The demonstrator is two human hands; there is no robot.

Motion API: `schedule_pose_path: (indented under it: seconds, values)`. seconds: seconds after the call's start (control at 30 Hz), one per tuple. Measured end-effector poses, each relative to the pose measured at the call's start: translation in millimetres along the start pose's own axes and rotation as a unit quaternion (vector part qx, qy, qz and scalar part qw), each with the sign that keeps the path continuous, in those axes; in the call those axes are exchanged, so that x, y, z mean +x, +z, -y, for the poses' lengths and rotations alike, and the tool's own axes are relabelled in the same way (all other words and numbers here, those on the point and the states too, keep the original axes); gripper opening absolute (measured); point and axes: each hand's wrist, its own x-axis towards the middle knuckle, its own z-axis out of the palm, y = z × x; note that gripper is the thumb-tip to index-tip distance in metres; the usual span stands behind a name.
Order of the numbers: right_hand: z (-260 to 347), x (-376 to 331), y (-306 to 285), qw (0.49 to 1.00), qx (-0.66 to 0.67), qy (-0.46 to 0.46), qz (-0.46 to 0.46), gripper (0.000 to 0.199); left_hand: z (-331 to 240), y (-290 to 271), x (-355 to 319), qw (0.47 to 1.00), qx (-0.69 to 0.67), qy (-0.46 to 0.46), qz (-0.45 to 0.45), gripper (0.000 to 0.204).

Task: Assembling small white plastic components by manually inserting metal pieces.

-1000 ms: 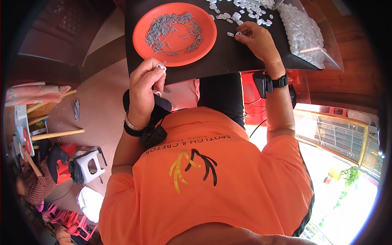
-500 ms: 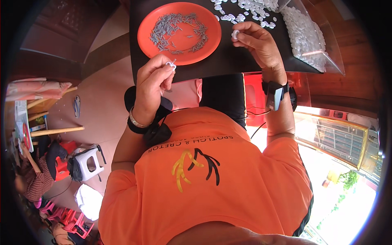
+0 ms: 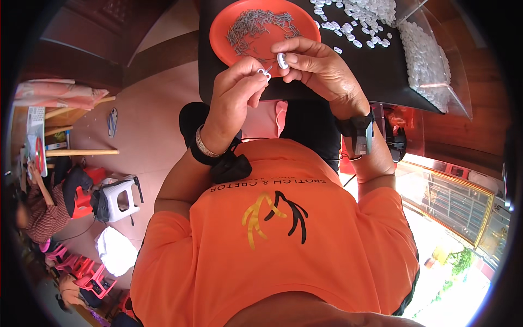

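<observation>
My left hand [image 3: 227, 103] pinches a small white plastic clip [image 3: 265, 74] between thumb and fingertips; a thin grey nail [image 3: 269, 68] sticks out of it. Close by, the thumb and forefinger of my right hand [image 3: 327, 71] grip a white oval plastic piece [image 3: 281, 60]. The two pieces are only a short gap apart, over the near edge of an orange-red round plate [image 3: 219, 46]. Many short grey nails [image 3: 245, 27] lie scattered on that plate. Loose white oval pieces [image 3: 376, 12] are spread on the black table [image 3: 376, 73] beyond my right hand.
A clear-walled container [image 3: 427, 60] heaped with white pieces stands at the table's right side. On the floor to the left are a white stool [image 3: 122, 199], a slipper [image 3: 112, 122] and pink-red stools [image 3: 92, 280]. Another person [image 3: 52, 210] sits at far left.
My right hand has come left and slightly down with its white piece, close to the left hand's clip. In the picture, the table and plate have shifted right and up.
</observation>
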Motion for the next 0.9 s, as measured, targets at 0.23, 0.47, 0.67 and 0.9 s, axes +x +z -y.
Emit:
schedule_pose_path:
  seconds: [0.23,0.47,0.67,0.9]
  values:
    - [5,0,9,0.998,-0.064,-0.002,-0.011,0.021,3,0,2,1.000,-0.006,-0.006,-0.013,0.015]
    - [10,-1,17,0.986,-0.164,-0.033,-0.010,0.016,3,-2,0,0.999,0.003,-0.028,-0.022,0.016]
    - [9,0,18,0.978,-0.201,-0.061,0.006,0.016,2,-5,-2,0.999,0.021,-0.036,-0.021,0.016]
    - [9,0,16,0.976,-0.209,-0.051,0.020,0.017,2,-4,-3,0.998,0.039,-0.040,-0.022,0.016]
